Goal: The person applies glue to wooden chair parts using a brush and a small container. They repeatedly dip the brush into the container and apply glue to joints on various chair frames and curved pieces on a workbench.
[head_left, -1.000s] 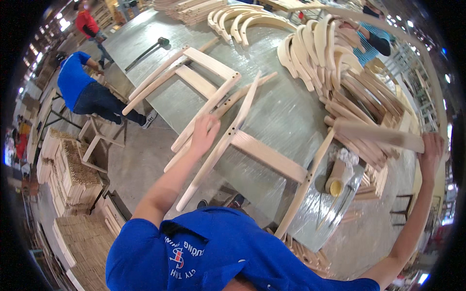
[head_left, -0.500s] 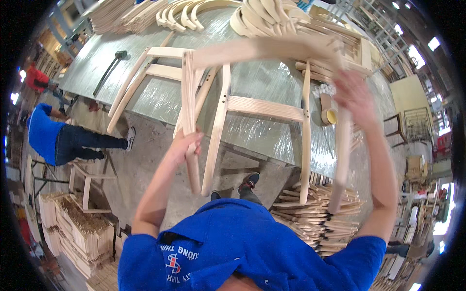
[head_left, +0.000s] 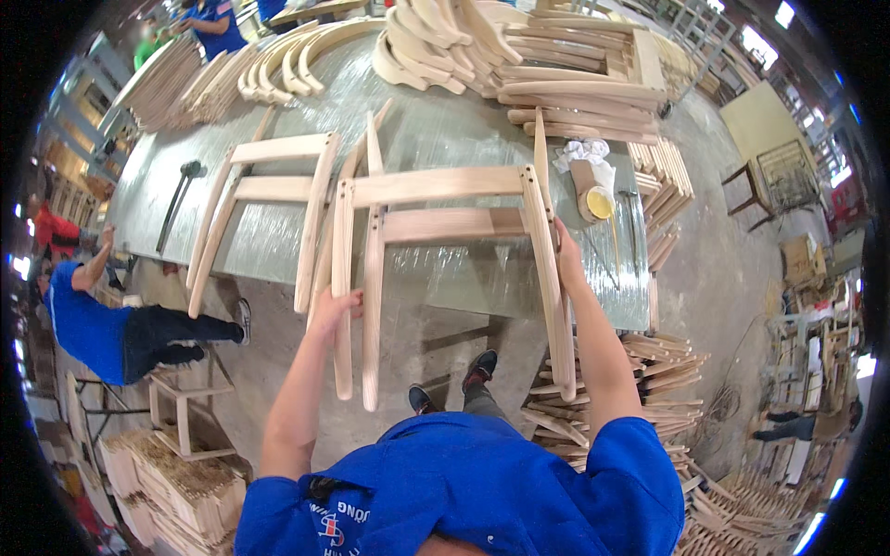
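Note:
Two pale wooden chair leg frames stand close together in front of me at the table's near edge. The nearer frame [head_left: 440,186] has a straight rail joining two tapered legs, with dark holes at the joints. Just behind it, the other frame's rail [head_left: 408,225] sits slightly lower. My left hand [head_left: 332,313] is closed round the left legs, thumb across them. On the far side, my right hand [head_left: 569,257] grips the right leg, its fingers partly hidden behind the wood. Further left, another pair of similar frames [head_left: 278,148] leans on the table.
Plastic film covers the table [head_left: 445,287]. On it lie a black mallet [head_left: 178,199], a yellow-topped pot [head_left: 598,204], a crumpled white cloth [head_left: 584,156] and stacked curved parts [head_left: 436,46]. Wooden legs [head_left: 649,371] are piled at right. A person in blue [head_left: 88,315] stands at left.
The nearer frame has come down and left to stand alongside the other one. My right hand has lowered from above the table to the frame's right leg. The view has shifted.

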`<state>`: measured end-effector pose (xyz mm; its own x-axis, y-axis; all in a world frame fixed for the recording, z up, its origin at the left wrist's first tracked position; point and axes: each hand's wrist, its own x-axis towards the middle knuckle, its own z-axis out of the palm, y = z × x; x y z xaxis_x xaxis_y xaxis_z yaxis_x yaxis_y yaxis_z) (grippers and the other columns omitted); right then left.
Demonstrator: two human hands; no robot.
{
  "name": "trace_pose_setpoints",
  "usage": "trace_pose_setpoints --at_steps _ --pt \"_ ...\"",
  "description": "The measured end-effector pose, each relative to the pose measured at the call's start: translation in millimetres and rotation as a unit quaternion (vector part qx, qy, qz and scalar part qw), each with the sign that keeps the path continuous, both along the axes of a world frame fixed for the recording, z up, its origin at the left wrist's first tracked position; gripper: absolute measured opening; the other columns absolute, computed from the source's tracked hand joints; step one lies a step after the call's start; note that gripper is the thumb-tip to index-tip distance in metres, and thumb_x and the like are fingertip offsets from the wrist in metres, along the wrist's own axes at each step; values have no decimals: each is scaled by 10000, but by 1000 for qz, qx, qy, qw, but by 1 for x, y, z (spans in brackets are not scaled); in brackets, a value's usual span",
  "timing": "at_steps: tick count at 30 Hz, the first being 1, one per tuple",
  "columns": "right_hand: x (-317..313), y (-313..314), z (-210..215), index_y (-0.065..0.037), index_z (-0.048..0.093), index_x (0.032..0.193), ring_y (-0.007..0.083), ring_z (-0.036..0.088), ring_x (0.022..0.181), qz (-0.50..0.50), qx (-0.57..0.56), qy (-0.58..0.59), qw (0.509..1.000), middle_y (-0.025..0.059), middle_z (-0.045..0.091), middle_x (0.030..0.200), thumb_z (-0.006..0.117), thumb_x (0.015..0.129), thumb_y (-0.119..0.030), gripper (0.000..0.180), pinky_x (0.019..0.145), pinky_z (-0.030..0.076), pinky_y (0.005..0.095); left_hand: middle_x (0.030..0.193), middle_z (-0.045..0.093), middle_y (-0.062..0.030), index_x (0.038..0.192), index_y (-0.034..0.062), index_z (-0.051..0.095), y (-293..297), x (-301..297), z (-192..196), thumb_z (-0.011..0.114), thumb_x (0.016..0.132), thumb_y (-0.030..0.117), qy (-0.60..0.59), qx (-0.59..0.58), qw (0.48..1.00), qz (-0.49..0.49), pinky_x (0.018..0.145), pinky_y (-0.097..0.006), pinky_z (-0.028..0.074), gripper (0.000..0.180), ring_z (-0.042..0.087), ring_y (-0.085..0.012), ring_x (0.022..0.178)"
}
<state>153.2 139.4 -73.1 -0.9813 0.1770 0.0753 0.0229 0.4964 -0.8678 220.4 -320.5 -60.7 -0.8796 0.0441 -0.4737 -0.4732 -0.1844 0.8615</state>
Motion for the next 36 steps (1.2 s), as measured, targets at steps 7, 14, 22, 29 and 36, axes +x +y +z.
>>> trace_pose_setpoints --at_steps 7,14,22,29,36 --pt "28 36 -6 -140 552 1217 281 479 1060 -1 284 57 957 111 518 1093 567 798 -141 420 895 396 400 973 616 -93 1091 30 502 38 11 -6 647 752 94 -5 -115 993 -5 640 -301 501 374 619 -161 794" --pt "25 74 -19 -77 580 1086 128 536 581 -188 -393 -31 899 33 601 733 545 908 -328 310 515 439 258 1182 467 -202 1271 13 411 56 -22 3 696 756 230 127 -582 799 -77 952 -393 372 627 477 -323 1062" --pt "9 106 -37 -106 566 1031 129 555 707 -250 -820 135 497 47 614 882 510 921 -362 284 561 442 241 1057 572 -90 1132 30 540 339 -145 51 545 873 100 203 -18 959 -198 853 -296 443 268 557 -200 969" --pt "-1 144 7 -38 544 982 97 539 622 -272 -471 207 813 48 610 785 522 921 -163 141 542 431 220 1002 494 -80 1129 89 470 491 -240 -11 567 845 281 -71 -41 996 -33 723 -372 412 357 490 -215 855" --pt "-11 209 51 -21 560 877 134 538 587 -232 -62 179 954 75 575 651 582 892 -193 173 570 440 258 981 591 -69 1054 74 508 532 -245 -22 626 832 276 -57 -98 986 -123 591 -413 482 323 590 -209 803"
